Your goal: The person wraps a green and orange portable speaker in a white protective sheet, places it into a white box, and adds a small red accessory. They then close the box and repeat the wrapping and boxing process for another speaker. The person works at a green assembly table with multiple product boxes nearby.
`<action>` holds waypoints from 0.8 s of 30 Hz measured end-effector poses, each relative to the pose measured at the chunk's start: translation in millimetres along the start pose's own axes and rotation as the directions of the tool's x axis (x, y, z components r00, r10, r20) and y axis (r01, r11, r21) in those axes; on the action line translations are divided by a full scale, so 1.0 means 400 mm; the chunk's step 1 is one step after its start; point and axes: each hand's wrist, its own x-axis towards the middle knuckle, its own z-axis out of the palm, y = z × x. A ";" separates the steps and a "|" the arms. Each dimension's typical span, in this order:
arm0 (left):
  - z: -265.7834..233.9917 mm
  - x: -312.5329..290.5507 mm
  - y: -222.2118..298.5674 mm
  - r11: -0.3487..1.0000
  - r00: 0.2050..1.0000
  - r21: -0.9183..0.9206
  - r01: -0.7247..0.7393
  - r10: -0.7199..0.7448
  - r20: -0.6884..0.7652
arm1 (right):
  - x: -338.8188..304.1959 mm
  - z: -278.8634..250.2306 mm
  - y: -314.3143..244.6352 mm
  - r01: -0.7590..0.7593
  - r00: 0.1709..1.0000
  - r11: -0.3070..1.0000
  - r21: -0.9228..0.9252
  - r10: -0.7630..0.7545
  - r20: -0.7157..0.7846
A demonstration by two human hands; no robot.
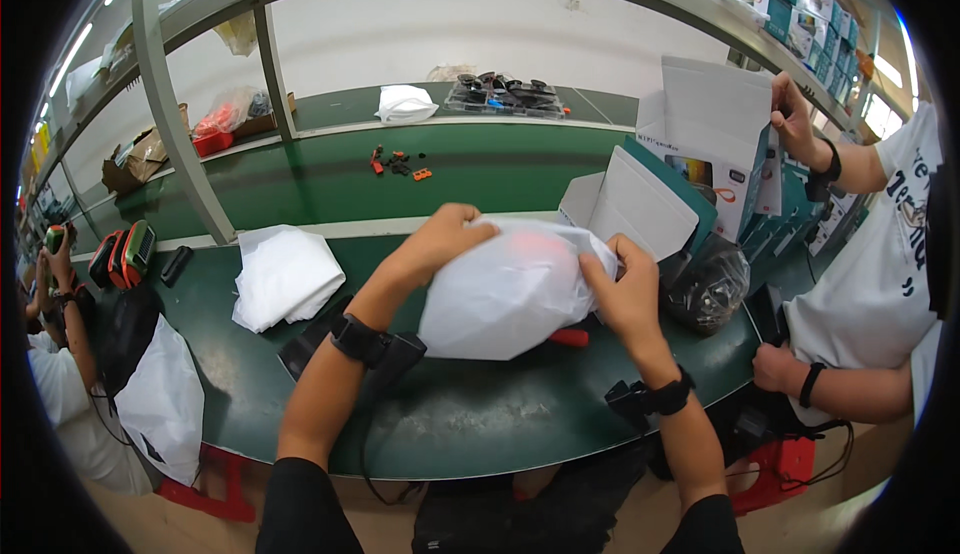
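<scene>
Between my two hands is a white translucent bag [500, 299], held just above the green bench [470, 424]. A reddish shape shows faintly through its upper part, too veiled to name. My left hand [450, 239] is closed on the bag's upper left edge, its fingertips partly behind the plastic. At the right edge, my right hand [625, 289] pinches the bag between thumb and fingers. A small red piece [570, 337] sticks out from under the bag. Left of my left forearm lies a stack of flat white bags [288, 279].
Open white-and-teal cartons [640, 199] stand to the right, beside a dark plastic bag [712, 284]. A co-worker's hand [795, 119] touches a carton flap. Red-and-black devices [130, 254] sit at left, near another person. Small orange and black parts [400, 164] lie on the far green surface.
</scene>
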 end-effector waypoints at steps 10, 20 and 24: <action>0.038 0.072 -0.215 0.950 0.990 0.311 -0.028 -0.016 0.138 | -0.110 0.090 0.059 0.096 0.893 0.849 -0.519 0.157 0.421; -0.029 -0.050 0.069 0.921 0.851 -0.120 -0.371 0.389 0.354 | -0.089 0.016 0.008 0.307 0.885 0.951 0.035 -0.299 0.357; 0.048 -0.078 0.082 0.769 0.820 0.307 -0.560 0.462 0.338 | -0.091 0.069 0.048 -0.139 0.866 0.940 0.312 -0.038 0.498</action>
